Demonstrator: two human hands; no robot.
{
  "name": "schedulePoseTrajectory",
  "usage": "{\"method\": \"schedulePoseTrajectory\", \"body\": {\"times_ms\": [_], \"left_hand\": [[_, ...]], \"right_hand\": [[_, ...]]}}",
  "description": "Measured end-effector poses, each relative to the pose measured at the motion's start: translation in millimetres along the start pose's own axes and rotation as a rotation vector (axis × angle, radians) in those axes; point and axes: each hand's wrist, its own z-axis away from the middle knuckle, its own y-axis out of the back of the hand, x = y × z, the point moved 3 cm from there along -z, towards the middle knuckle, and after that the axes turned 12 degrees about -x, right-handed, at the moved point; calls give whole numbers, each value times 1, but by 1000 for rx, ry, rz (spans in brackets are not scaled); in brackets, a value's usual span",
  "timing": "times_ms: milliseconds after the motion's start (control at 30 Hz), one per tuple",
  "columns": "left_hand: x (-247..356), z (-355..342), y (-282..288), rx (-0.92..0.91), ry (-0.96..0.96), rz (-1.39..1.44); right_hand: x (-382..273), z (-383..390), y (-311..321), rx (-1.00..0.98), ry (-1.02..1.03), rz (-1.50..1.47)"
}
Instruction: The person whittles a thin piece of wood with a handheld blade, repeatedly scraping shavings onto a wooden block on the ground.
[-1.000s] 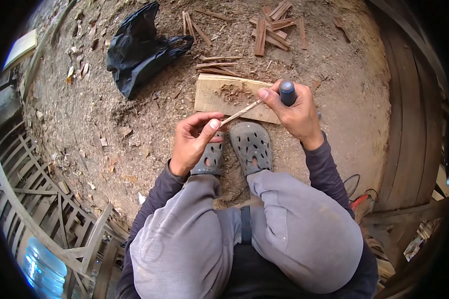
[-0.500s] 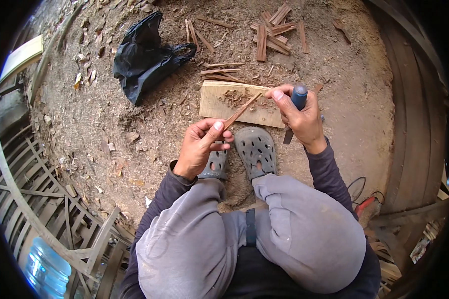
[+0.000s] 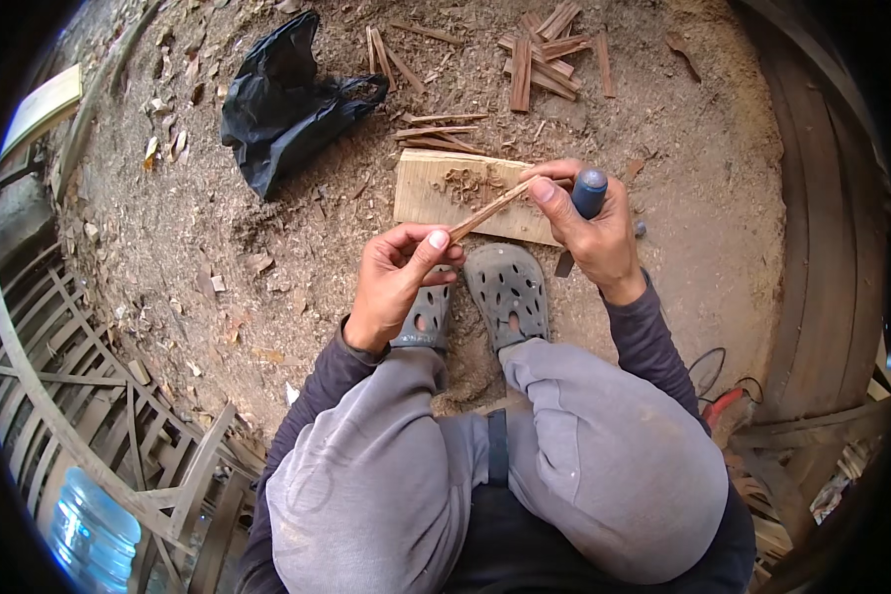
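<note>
A thin, tapered wooden stick [image 3: 493, 206] slants up to the right between my hands. Its lower end is pinched in the thumb and fingers of my left hand [image 3: 396, 282]. My right hand [image 3: 592, 233] touches the upper tip with thumb and forefinger. That same hand keeps hold of a chisel-like tool with a blue handle [image 3: 590, 193]; part of its dark flat blade [image 3: 564, 263] shows below the palm, and the rest is hidden. Beneath the stick lies a pale wooden board [image 3: 421, 198] with curled shavings [image 3: 470, 184] on it.
A black plastic bag [image 3: 277, 119] lies at the far left. Reddish wood pieces are piled [image 3: 549, 59] at the back, with thin sticks [image 3: 441, 134] behind the board. My grey clogs [image 3: 506, 297] stand just in front of it. A red-handled object [image 3: 725, 406] lies at the right.
My right thumb and forefinger have come onto the stick's upper tip, which was free before. My left hand keeps its pinch on the lower end. The view has shifted slightly.
</note>
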Motion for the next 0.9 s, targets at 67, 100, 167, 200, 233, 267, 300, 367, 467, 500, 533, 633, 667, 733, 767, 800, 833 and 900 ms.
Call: {"method": "schedulePoseTrajectory", "body": {"times_ms": [67, 100, 167, 200, 233, 267, 300, 367, 467, 500, 533, 633, 667, 733, 767, 800, 833, 900], "left_hand": [[3, 1, -1, -34, -71, -104], [4, 2, -3, -34, -69, -102], [7, 4, -7, -13, -167, -145], [6, 5, -7, -13, -165, -143], [7, 7, -7, -26, -221, -150], [8, 9, -7, -39, -275, -157], [7, 10, -6, -38, -273, -156], [5, 12, -6, -71, -329, -211], [2, 15, 2, -16, -283, -433], [5, 14, 2, -2, -310, -567], [7, 11, 1, 0, -288, -558], [2, 2, -5, -33, -247, -813], [-2, 1, -7, -38, -117, -787], [-2, -5, -13, -77, -144, -943], [-5, -9, -13, -80, -136, -938], [-8, -13, -14, -96, -160, -977], [-10, -15, -15, -107, -186, -1019], [-10, -17, -18, -107, -206, -974]], "right_hand": [[4, 0, 1, 20, 19, 10], [5, 0, 3, 42, 42, 19], [6, 0, 4, 52, 15, 25], [7, 1, 5, 64, -9, 31], [9, 1, 6, 63, -11, 31], [13, 1, 6, 73, -27, 28], [15, 1, 7, 83, -44, 26], [18, 0, 7, 76, -63, 70], [21, 1, 14, 101, -68, 221], [21, 0, 19, 134, -45, 334], [24, 1, 23, 128, -67, 329], [24, 7, 38, 218, -77, 333], [24, 7, 42, 243, -18, 313], [24, 9, 46, 269, 31, 291], [24, 9, 47, 280, 62, 283], [21, 10, 48, 292, 94, 275], [19, 13, 49, 253, 18, 222], [12, 15, 46, 201, 73, 180]]}}
